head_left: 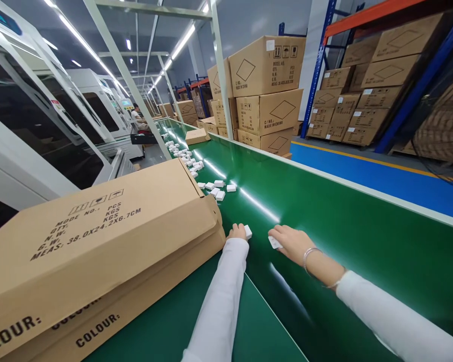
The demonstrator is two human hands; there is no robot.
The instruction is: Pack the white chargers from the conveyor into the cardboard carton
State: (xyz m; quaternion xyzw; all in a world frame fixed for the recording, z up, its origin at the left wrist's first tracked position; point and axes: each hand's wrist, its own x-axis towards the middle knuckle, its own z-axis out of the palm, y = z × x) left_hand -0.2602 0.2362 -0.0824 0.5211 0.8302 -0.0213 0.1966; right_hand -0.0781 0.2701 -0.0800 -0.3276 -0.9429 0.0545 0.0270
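White machines lined up at far left; a person is seen beside them in the background. Flat printed cartons are stacked on the green desk, "COLOUR:" marked on their sides. Past their far end, loose white chargers are scattered along the green conveyor belt, some touching; a small carton is set further up. Left hand is placed just beside the carton corner, grip closed on a white charger block. Right hand is held over the belt, well apart from the carton stack, grip closed on a second white block; a bracelet is worn on that wrist. Large boxes are piled beyond the belt; more boxes are shelved on the blue-and-orange rack at right.
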